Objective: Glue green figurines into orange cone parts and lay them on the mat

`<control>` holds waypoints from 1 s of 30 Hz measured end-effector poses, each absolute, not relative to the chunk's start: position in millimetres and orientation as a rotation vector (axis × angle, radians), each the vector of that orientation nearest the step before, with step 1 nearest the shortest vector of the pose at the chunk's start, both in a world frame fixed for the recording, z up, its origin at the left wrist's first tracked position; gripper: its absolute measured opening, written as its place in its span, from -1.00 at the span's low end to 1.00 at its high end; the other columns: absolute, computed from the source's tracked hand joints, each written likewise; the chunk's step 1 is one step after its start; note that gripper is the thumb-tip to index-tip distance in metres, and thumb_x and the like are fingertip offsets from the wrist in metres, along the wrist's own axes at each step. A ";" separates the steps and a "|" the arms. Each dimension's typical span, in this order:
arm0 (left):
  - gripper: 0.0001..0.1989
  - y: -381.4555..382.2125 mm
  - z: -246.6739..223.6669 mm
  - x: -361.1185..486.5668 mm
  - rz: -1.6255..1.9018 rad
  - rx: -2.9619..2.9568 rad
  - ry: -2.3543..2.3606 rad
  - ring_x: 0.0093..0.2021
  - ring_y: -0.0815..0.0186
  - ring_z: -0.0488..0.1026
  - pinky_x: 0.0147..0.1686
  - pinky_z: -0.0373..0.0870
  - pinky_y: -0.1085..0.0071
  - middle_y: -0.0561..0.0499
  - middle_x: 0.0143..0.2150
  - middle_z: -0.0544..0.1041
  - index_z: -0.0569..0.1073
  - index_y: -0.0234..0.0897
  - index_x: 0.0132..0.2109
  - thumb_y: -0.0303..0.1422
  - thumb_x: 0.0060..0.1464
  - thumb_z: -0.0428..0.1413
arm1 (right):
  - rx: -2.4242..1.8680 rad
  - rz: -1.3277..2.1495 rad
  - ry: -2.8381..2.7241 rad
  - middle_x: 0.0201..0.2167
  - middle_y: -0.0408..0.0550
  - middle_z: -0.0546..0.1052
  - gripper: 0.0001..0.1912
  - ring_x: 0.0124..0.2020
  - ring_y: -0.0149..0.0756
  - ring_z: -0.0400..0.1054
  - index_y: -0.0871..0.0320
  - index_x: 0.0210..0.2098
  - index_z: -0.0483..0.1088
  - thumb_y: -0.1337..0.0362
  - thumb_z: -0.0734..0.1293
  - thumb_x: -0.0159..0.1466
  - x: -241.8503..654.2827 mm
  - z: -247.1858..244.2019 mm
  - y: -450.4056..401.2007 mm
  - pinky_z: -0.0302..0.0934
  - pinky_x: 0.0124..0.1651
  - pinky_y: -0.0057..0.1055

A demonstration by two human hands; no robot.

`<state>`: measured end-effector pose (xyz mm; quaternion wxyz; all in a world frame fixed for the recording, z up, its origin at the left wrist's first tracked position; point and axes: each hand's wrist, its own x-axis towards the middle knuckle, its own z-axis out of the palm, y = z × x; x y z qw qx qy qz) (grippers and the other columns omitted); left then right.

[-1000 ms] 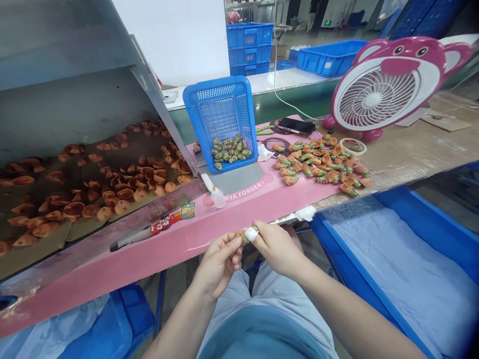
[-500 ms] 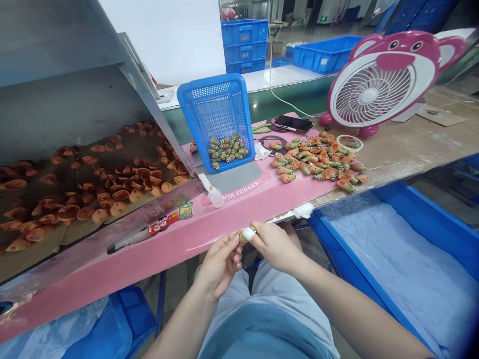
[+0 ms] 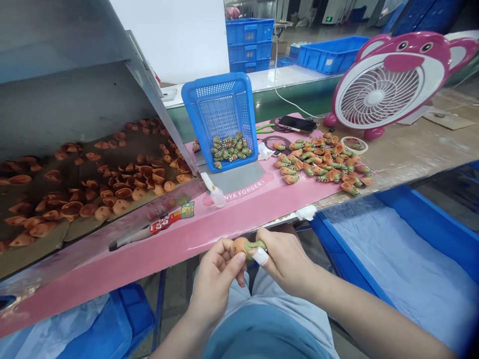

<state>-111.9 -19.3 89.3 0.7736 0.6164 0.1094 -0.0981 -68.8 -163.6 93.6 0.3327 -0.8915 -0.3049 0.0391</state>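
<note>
Two grips on one piece. Left grip (image 3: 215, 273) takes the orange end of the piece (image 3: 241, 246); right grip (image 3: 290, 260) takes its green end. Location: over my lap, just off the near edge of the table (image 3: 224, 223), clear of the pile (image 3: 329, 162) of similar pieces.

Handling, my judgement: the piece is small and looks knobbly, so steady fingertip pressure should serve better than a squeeze. Best to let the left side anchor and the right make small adjustments, both ends in line, no sideways wrench on the narrower green part. Wrists low and level would help; so would a thumb placed where it leaves the join in sight. White tape (image 3: 261, 256) on my right thumb may dull its feel, so I should check contact by eye.

Grip state: left thumb and forefinger pinch with a gap only as wide as the orange end, other fingers curled in beneath. Right fingers likewise close in, thumb along the near side of the green part, forefinger at the far side. Force on either side: cannot tell. Underside of the piece: hidden.
</note>
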 end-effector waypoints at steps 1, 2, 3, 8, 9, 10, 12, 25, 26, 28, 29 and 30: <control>-0.84 -18.7 90.5 -113.1 -0.202 1.366 0.213 -0.64 0.55 0.22 -0.62 0.18 0.59 0.16 -0.59 0.30 0.27 -0.31 -0.45 -0.33 -0.02 0.07 | -2.310 0.080 -0.813 -0.62 -0.17 0.24 -0.69 -0.60 -0.39 0.12 0.14 -0.52 0.05 0.12 -0.04 0.26 -69.7 93.9 -163.8 -0.13 -0.52 -0.48; -0.84 -18.3 91.5 -114.1 -0.194 1.386 0.200 -0.64 0.54 0.22 -0.62 0.19 0.59 0.16 -0.59 0.29 0.27 -0.31 -0.44 -0.33 -0.02 0.07 | -2.297 0.067 -0.827 -0.62 -0.16 0.24 -0.68 -0.60 -0.39 0.13 0.14 -0.51 0.05 0.11 -0.04 0.26 -70.4 94.2 -164.0 -0.12 -0.51 -0.48; -0.85 -17.9 92.5 -115.0 -0.187 1.400 0.191 -0.63 0.54 0.22 -0.61 0.19 0.59 0.16 -0.59 0.28 0.28 -0.31 -0.44 -0.33 -0.02 0.07 | -2.288 0.059 -0.837 -0.62 -0.16 0.24 -0.68 -0.59 -0.39 0.13 0.14 -0.51 0.05 0.10 -0.05 0.26 -70.8 94.3 -164.1 -0.11 -0.51 -0.48; -0.87 -16.6 94.3 -118.1 -0.208 1.425 0.161 -0.62 0.54 0.21 -0.61 0.21 0.60 0.17 -0.57 0.27 0.27 -0.30 -0.40 -0.33 -0.01 0.05 | -2.249 0.037 -0.892 -0.62 -0.17 0.22 -0.67 -0.61 -0.40 0.09 0.14 -0.51 0.03 0.09 -0.07 0.27 -71.3 93.5 -166.5 -0.11 -0.51 -0.49; -0.87 -16.4 94.3 -118.4 -0.215 1.431 0.156 -0.61 0.54 0.21 -0.61 0.21 0.60 0.17 -0.57 0.27 0.27 -0.30 -0.40 -0.33 0.00 0.05 | -2.241 0.026 -0.906 -0.62 -0.18 0.21 -0.66 -0.61 -0.40 0.08 0.14 -0.52 0.02 0.09 -0.07 0.27 -71.2 92.8 -167.1 -0.12 -0.52 -0.49; -0.86 -16.3 94.5 -118.6 -0.217 1.438 0.151 -0.61 0.54 0.20 -0.61 0.21 0.61 0.17 -0.57 0.26 0.26 -0.30 -0.40 -0.33 -0.01 0.05 | -2.232 0.017 -0.921 -0.62 -0.18 0.20 -0.66 -0.61 -0.41 0.07 0.14 -0.52 0.02 0.09 -0.07 0.27 -71.0 92.2 -167.7 -0.12 -0.52 -0.49; -0.86 -16.3 95.2 -118.4 -0.221 1.448 0.141 -0.60 0.54 0.20 -0.61 0.21 0.61 0.17 -0.56 0.26 0.26 -0.30 -0.41 -0.32 -0.01 0.05 | -2.211 0.008 -0.945 -0.62 -0.18 0.19 -0.66 -0.61 -0.41 0.06 0.14 -0.52 0.01 0.08 -0.08 0.27 -70.5 90.9 -168.4 -0.13 -0.52 -0.49; -0.89 -3.0 93.0 -125.5 -0.180 1.655 -0.073 -0.50 0.44 0.28 -0.49 0.24 0.51 0.10 -0.49 0.32 0.30 -0.26 -0.35 -0.31 -0.01 0.04 | -2.289 -0.392 -1.203 -0.61 -0.11 0.21 -0.54 -0.57 -0.36 0.00 0.20 -0.56 0.17 0.08 -0.09 0.27 -79.3 100.0 -172.4 -0.17 -0.49 -0.39; -0.90 -1.4 91.1 -127.1 -0.153 1.697 -0.108 -0.48 0.43 0.28 -0.48 0.23 0.51 0.10 -0.47 0.32 0.30 -0.25 -0.34 -0.32 -0.01 0.05 | -2.285 -0.411 -1.234 -0.61 -0.11 0.21 -0.55 -0.57 -0.36 0.00 0.20 -0.57 0.17 0.10 -0.08 0.27 -80.3 100.9 -173.2 -0.17 -0.49 -0.39; -0.91 0.8 89.1 -129.8 -0.103 1.760 -0.180 -0.45 0.42 0.27 -0.46 0.22 0.51 0.09 -0.44 0.31 0.30 -0.22 -0.31 -0.33 -0.01 0.04 | -2.276 -0.442 -1.281 -0.61 -0.10 0.20 -0.57 -0.56 -0.36 0.00 0.20 -0.59 0.17 0.12 -0.05 0.26 -81.5 102.5 -174.5 -0.18 -0.49 -0.38; -0.91 1.2 89.2 -130.8 -0.083 1.781 -0.214 -0.43 0.42 0.27 -0.45 0.22 0.51 0.09 -0.43 0.31 0.30 -0.21 -0.30 -0.34 0.00 0.04 | -2.272 -0.452 -1.299 -0.61 -0.10 0.20 -0.58 -0.57 -0.36 0.00 0.20 -0.60 0.16 0.13 -0.04 0.26 -81.9 103.3 -174.9 -0.18 -0.50 -0.38; -0.91 1.3 89.8 -131.7 -0.066 1.796 -0.242 -0.42 0.41 0.27 -0.44 0.22 0.51 0.09 -0.42 0.31 0.30 -0.20 -0.29 -0.34 0.00 0.03 | -2.269 -0.457 -1.311 -0.61 -0.10 0.19 -0.58 -0.57 -0.36 -0.01 0.20 -0.60 0.16 0.14 -0.04 0.26 -82.2 104.0 -175.1 -0.19 -0.50 -0.38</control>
